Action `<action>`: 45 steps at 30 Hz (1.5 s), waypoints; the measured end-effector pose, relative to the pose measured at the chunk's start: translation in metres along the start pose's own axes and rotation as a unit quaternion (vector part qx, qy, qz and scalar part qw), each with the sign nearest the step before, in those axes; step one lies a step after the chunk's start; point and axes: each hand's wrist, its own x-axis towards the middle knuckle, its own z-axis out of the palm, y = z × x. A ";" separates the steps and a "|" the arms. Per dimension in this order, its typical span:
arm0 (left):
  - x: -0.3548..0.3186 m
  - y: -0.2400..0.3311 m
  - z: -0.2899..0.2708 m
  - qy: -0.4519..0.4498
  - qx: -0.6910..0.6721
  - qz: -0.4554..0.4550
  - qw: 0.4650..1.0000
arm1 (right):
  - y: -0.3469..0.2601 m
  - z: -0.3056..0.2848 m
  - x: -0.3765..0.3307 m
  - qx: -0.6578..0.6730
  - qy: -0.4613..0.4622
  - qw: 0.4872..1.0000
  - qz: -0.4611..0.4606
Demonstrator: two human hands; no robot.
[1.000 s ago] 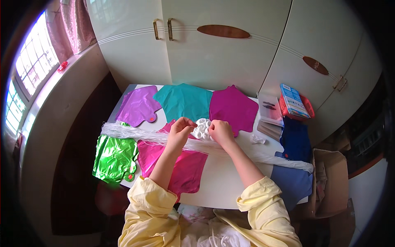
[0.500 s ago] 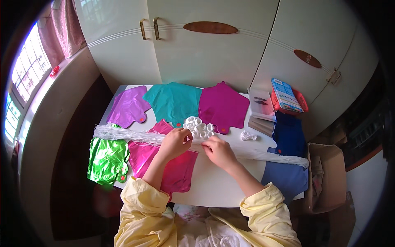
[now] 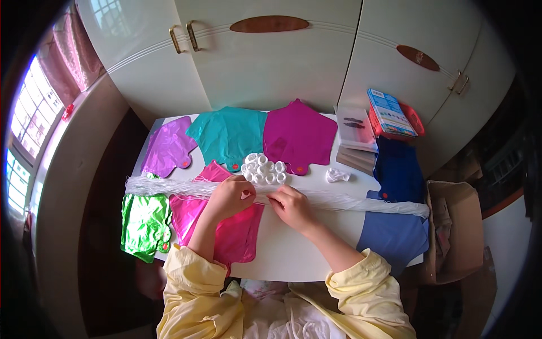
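Thread bundle [image 3: 367, 205] crosswise beneath hands [image 3: 292, 205]; white rolls [image 3: 261, 169] just beyond.

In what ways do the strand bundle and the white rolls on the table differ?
The bundle is one long stretch reaching most of the way across the table; the rolls are short, separate pieces grouped in one cluster.
The bundle is made of fine loose strands, spread at its left end; the rolls are compact and round, several with a visible hole.
The bundle crosses over the pink sheet; the rolls sit beyond the bundle.
Both are white.
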 end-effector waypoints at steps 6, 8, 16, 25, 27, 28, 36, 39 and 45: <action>0.003 0.009 -0.004 -0.016 -0.066 -0.008 0.998 | -0.002 -0.002 0.002 -0.004 0.012 1.000 0.017; 0.004 0.010 -0.005 -0.022 -0.076 -0.021 0.997 | 0.005 0.001 -0.002 -0.018 -0.004 1.000 0.005; 0.004 0.013 0.001 -0.018 -0.041 0.021 0.999 | -0.004 -0.001 0.003 -0.027 -0.003 1.000 -0.010; 0.006 0.009 0.007 0.000 -0.019 0.081 0.997 | -0.006 -0.004 0.005 -0.009 -0.006 1.000 -0.011; 0.005 0.004 0.011 0.009 0.034 0.076 0.996 | -0.007 -0.006 0.006 0.027 0.006 1.000 0.014; 0.005 0.002 0.012 0.013 0.060 0.074 0.995 | -0.009 -0.007 0.007 0.059 0.010 0.998 0.028; 0.003 0.000 0.012 0.007 0.129 0.027 0.991 | -0.005 -0.012 0.007 0.417 0.017 0.898 0.136; 0.005 0.013 0.009 0.073 0.130 0.067 0.987 | 0.004 -0.016 0.004 0.503 -0.013 0.849 0.162; 0.006 0.018 0.010 0.056 -0.042 0.122 0.990 | 0.007 -0.013 0.004 0.457 -0.014 0.873 0.172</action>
